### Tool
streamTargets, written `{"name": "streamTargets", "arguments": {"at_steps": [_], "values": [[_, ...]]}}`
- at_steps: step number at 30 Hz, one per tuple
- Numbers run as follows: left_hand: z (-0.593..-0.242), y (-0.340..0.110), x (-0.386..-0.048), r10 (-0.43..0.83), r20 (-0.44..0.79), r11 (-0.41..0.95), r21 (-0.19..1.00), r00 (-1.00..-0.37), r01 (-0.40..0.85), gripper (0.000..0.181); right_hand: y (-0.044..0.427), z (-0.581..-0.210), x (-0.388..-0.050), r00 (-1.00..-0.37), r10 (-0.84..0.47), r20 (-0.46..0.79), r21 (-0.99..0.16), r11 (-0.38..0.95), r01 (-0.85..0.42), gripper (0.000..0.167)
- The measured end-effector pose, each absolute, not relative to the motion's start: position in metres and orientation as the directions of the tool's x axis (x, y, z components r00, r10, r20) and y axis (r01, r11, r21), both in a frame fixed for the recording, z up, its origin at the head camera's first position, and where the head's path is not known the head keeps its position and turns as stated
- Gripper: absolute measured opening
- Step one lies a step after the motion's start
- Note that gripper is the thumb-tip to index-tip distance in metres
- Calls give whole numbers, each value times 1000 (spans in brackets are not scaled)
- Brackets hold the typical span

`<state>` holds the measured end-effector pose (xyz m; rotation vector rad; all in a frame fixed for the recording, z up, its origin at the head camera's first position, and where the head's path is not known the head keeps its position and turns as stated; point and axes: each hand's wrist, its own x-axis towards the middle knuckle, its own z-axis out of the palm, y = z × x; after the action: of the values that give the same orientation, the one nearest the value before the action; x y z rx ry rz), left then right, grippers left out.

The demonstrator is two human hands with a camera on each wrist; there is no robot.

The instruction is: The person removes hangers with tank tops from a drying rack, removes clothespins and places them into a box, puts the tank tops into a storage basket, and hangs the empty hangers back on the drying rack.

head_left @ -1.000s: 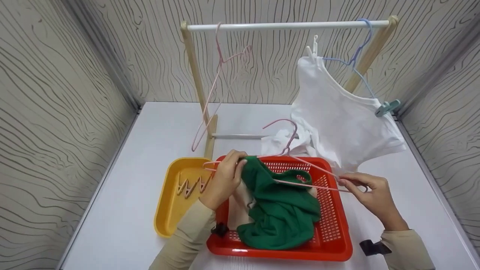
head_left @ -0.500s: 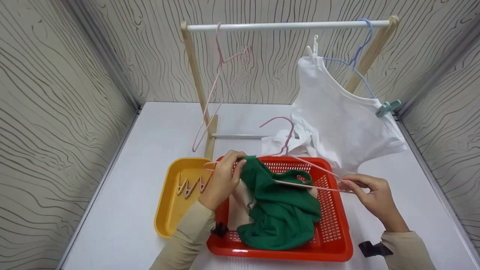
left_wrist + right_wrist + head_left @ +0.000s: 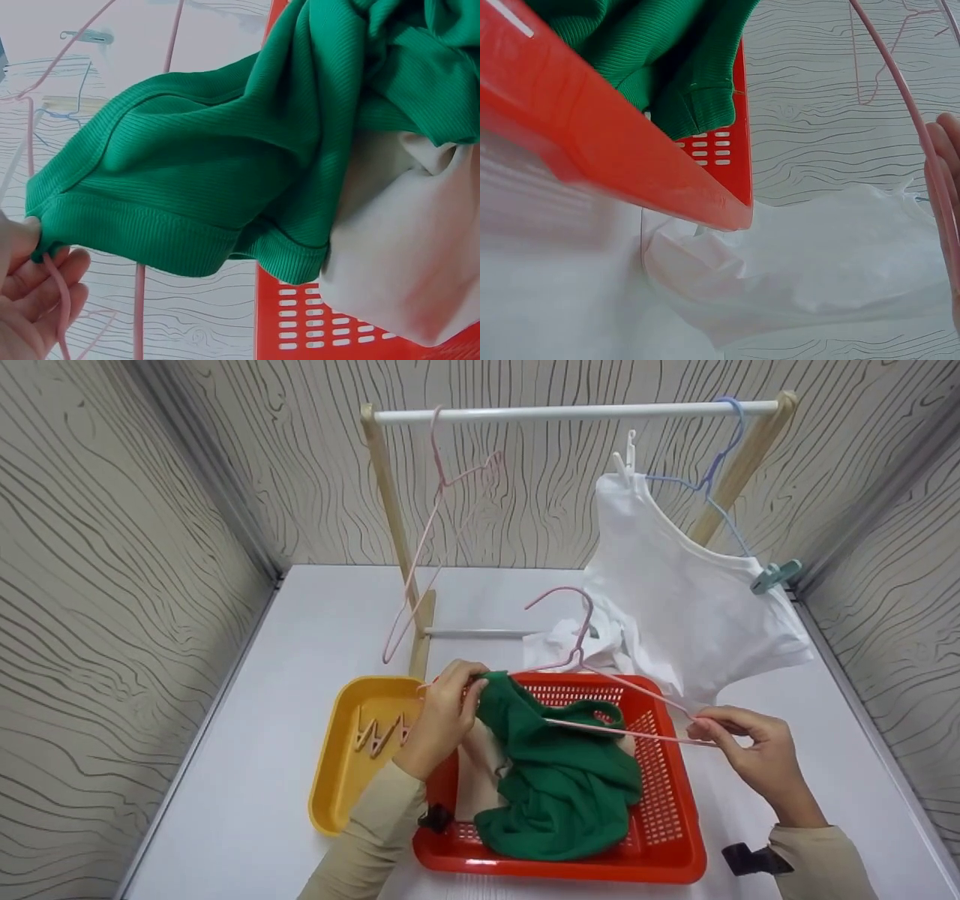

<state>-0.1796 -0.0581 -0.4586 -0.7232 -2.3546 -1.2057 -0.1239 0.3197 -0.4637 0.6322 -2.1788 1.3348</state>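
Note:
My left hand pinches a shoulder of a green ribbed tank top, together with the left part of a pink hanger. In the left wrist view the hanger's wire runs past my fingers and behind the green fabric. My right hand grips the hanger's right end, out beyond the basket's right rim. The hook points up and away from me. Most of the top lies bunched in a red basket, over a beige cloth.
A white shirt hangs on a blue hanger from the rack's white bar, with clothespins at both shoulders. A second pink hanger hangs bare at left. The yellow tray beside the basket holds several clothespins.
The pink hanger has slid slightly right with my right hand. Less of its left end sticks out past my left hand, which still pinches the green top.

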Motion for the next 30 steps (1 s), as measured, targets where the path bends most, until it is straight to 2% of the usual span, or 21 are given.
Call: {"name": "streamTargets", "arguments": {"at_steps": [10, 18, 27, 30], "values": [[-461, -62, -181, 223, 557, 506, 636, -800, 583, 15, 326, -456, -117, -776, -121, 619, -660, 456, -597, 27], [-463, -67, -184, 188, 555, 540, 630, -810, 557, 13, 336, -457, -115, -750, -103, 654, -673, 374, -638, 26], [-468, -74, -189, 155, 557, 554, 635, -816, 539, 14, 343, -449, -106, -772, -75, 632, -651, 490, -580, 25], [-470, -76, -191, 150, 563, 565, 626, -813, 538, 13, 346, -450, -104, -767, -65, 639, -658, 471, -588, 25]]}}
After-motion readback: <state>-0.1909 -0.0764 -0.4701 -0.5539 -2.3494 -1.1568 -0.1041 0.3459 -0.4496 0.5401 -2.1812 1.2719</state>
